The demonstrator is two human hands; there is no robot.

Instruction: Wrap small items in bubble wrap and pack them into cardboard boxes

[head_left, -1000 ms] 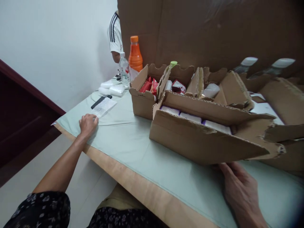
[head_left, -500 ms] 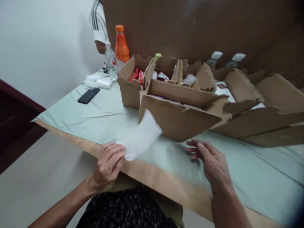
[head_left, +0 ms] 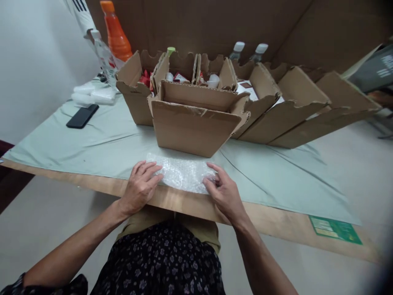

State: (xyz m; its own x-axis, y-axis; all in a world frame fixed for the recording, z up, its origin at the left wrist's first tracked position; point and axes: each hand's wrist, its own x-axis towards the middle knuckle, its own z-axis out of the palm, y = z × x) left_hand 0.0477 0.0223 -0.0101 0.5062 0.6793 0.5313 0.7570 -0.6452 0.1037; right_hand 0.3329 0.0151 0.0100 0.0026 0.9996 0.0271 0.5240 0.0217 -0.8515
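A clear sheet of bubble wrap lies flat along the table's front edge, between my two hands. My left hand rests on its left end, fingers stretched and slightly apart. At the right end, my right hand has its thumb and curled fingers on the wrap's edge, with the index finger extended. Just behind the wrap stands an open-topped cardboard box; its contents are hidden from here.
Behind stands a row of cardboard bins holding small packaged items. To the left are a black phone, white plastic packs, a clear bottle and an orange bottle. A green label marks the right front edge.
The bubble wrap, raised and curled in my left hand before, now lies flat. My right hand has come left onto its other end. The view has swung right.
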